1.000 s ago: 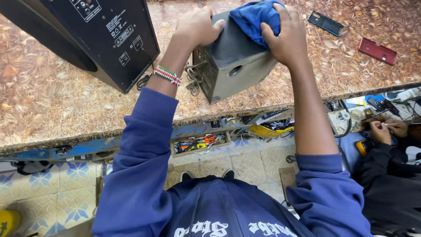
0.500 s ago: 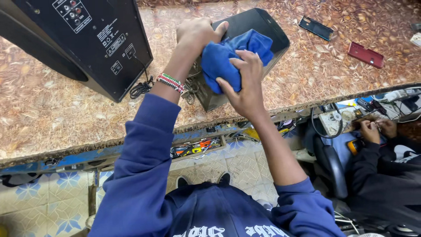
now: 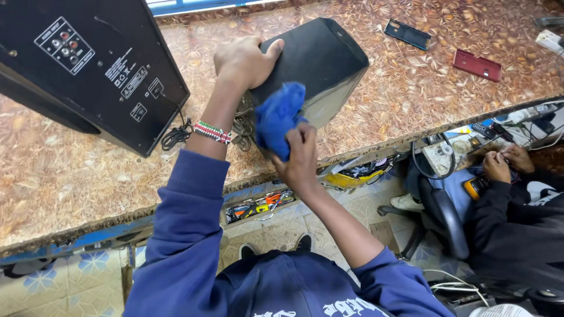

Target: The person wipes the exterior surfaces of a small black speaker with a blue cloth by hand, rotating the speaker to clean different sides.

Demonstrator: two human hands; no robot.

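Seen from above, looking down at a brown patterned surface (image 3: 70, 176). Near its middle edge, a small dark speaker (image 3: 320, 58), tipped on its side. Left hand (image 3: 244, 58) clamped over the speaker's far left corner, fingers curled around it, with a beaded wristband (image 3: 212, 132) on the wrist. Right hand (image 3: 302, 155) gripping a bunched blue cloth (image 3: 277, 117), pressed against the speaker's near face. Tangled dark cable (image 3: 176, 136) just left of the speaker, beside the wristband. Further left, a large black speaker cabinet (image 3: 88, 70), its back panel of sockets turned upward. Far right on the surface, a dark flat phone cover (image 3: 408, 33) and a red flat cover (image 3: 477, 64), well apart from the speaker. Blue sleeves on both arms. Lower right, below the surface, another person in black (image 3: 517, 223), both hands at a small object, not clear what.
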